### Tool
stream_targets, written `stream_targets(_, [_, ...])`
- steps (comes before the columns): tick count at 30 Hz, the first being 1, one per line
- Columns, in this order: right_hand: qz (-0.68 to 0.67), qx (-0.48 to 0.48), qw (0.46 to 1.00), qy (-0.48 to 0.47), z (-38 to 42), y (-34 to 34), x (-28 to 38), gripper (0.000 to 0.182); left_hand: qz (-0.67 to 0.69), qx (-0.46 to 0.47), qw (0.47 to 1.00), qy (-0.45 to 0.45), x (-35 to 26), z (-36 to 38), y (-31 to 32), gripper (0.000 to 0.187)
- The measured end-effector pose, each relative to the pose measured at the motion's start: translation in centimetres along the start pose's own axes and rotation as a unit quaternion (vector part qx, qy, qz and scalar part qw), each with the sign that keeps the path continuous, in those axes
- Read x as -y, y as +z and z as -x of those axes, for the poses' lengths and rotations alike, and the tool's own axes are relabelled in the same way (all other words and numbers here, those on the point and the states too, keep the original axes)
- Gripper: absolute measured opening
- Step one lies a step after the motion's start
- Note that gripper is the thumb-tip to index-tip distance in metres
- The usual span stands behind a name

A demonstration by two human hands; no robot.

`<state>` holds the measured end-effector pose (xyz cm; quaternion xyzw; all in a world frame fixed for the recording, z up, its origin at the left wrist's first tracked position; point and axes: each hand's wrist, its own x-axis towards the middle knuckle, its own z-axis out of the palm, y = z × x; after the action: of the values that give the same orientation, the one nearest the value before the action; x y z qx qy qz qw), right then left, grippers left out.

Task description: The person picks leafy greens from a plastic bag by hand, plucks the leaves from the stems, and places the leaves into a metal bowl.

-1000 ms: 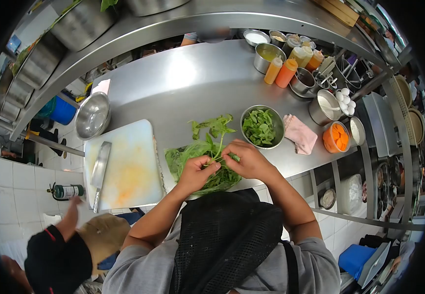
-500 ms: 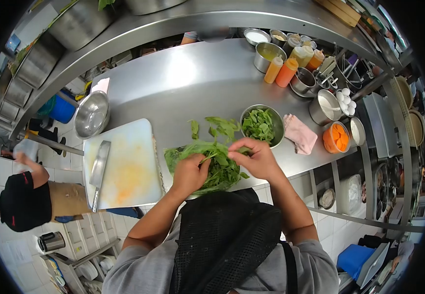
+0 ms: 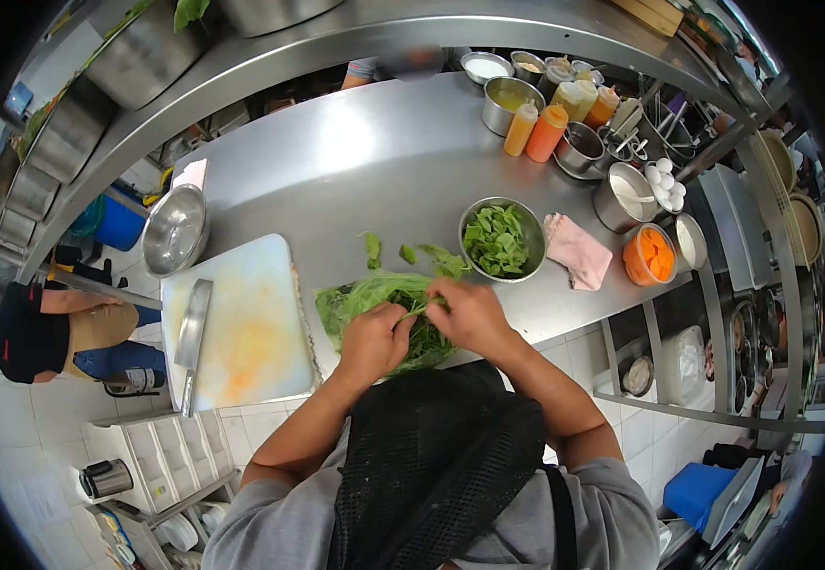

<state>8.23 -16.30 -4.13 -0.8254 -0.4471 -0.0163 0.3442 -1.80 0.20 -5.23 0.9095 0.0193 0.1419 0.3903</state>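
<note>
My left hand (image 3: pixel 375 339) is closed on the stem of a leafy green sprig (image 3: pixel 414 309) above an open plastic bag of greens (image 3: pixel 336 309). Close beside it, my right hand (image 3: pixel 470 318) pinches the same sprig, its fingertips nearly meeting those of the left. Part of the sprig is hidden behind the fingers. Several loose green leaves (image 3: pixel 372 250) lie on the steel table (image 3: pixel 279 204) beyond the bag. A steel bowl (image 3: pixel 465 256) holding picked green leaves (image 3: pixel 498 237) stands just past my right hand.
At left are a white cutting board (image 3: pixel 251 351) with a knife (image 3: pixel 193 328) and a steel bowl (image 3: pixel 176 231). To the right lie a pink cloth (image 3: pixel 578 252), a tub of orange slices (image 3: pixel 649 255) and squeeze bottles (image 3: pixel 547 133). A co-worker (image 3: pixel 47 332) stands at far left.
My right hand has moved left, closer to my left hand, and both now hold the sprig low over the bag. Fewer leaves show beyond the bag. The co-worker has shifted position.
</note>
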Motion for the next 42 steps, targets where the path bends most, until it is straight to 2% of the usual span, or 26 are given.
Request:
stream_targets(2, [-0.14, -0.099, 0.979, 0.11, -0.2, -0.5, -0.5, 0.015, 0.014, -0.006, 1.0, 0.006, 0.1, 0.1, 0.2, 0.01])
stream_targets(3, [-0.14, -0.098, 0.979, 0.11, -0.4, -1.1, -0.9, 0.015, 0.032, -0.01, 0.999, -0.011, 0.2, 0.2, 0.1, 0.011])
stream_targets(5, [-0.207, -0.172, 0.954, 0.135, -0.9, -2.8, -2.1, 0.015, 0.049, -0.014, 0.998, -0.029, 0.6, 0.4, 0.0, 0.012])
stream_targets(9, [-0.132, -0.171, 0.955, 0.202, -2.2, -4.8, -6.4, 0.018, 0.112, 0.007, 0.988, -0.101, 1.3, 0.3, -0.5, 0.016])
stream_targets(12, [-0.016, -0.017, 0.983, 0.184, -2.9, -5.5, -9.1, 0.029, 0.164, 0.03, 0.978, -0.127, 1.4, 0.1, -0.7, 0.017])
stream_targets(13, [-0.015, -0.018, 0.983, 0.182, -2.8, -5.3, -9.4, 0.029, 0.187, 0.035, 0.973, -0.133, 1.5, 0.0, -0.7, 0.017])
stream_targets(15, [0.062, -0.085, 0.99, 0.09, -2.6, -4.8, -9.3, 0.029, 0.178, 0.034, 0.974, -0.133, 1.7, 0.1, -0.9, 0.016])
stream_targets(16, [0.061, -0.082, 0.991, 0.087, -2.9, -5.0, -7.9, 0.029, 0.17, 0.037, 0.976, -0.133, 1.8, 0.2, -1.0, 0.016])
stream_targets(18, [-0.038, -0.12, 0.992, -0.02, -3.2, -5.2, -4.4, 0.028, 0.184, 0.031, 0.973, -0.136, 2.0, 0.4, -0.8, 0.016])
stream_targets(19, [-0.039, -0.119, 0.992, -0.02, -3.2, -5.1, -3.1, 0.028, 0.196, 0.03, 0.971, -0.134, 2.0, 0.4, -0.7, 0.016])
stream_targets(21, [0.003, -0.053, 0.993, -0.106, -3.1, -4.8, -1.1, 0.033, 0.192, 0.035, 0.972, -0.133, 1.8, 0.3, -0.8, 0.016])
stream_targets(22, [0.021, -0.064, 0.991, -0.114, -3.1, -4.3, -1.0, 0.029, 0.188, 0.04, 0.972, -0.132, 1.6, 0.3, -0.8, 0.016])
stream_targets(35, [0.002, -0.001, 0.988, -0.155, -2.4, -4.7, -1.9, 0.014, 0.172, 0.063, 0.974, -0.135, 1.6, 0.3, -1.0, 0.016])
stream_targets(38, [-0.061, -0.019, 0.992, -0.106, -2.1, -3.9, -2.4, 0.009, 0.191, 0.059, 0.971, -0.133, 1.1, 0.2, -0.5, 0.018])
stream_targets(40, [-0.111, -0.073, 0.99, -0.041, -2.1, -2.9, -2.9, 0.008, 0.199, 0.063, 0.968, -0.137, 0.6, 0.0, -0.2, 0.017])
stream_targets(41, [-0.112, -0.073, 0.99, -0.042, -2.1, -2.6, -3.6, 0.008, 0.199, 0.061, 0.968, -0.137, 0.5, -0.1, -0.3, 0.017])
stream_targets(42, [-0.148, -0.118, 0.982, 0.014, -2.0, -2.5, -4.7, 0.008, 0.203, 0.069, 0.967, -0.139, 0.4, -0.1, -0.5, 0.018])
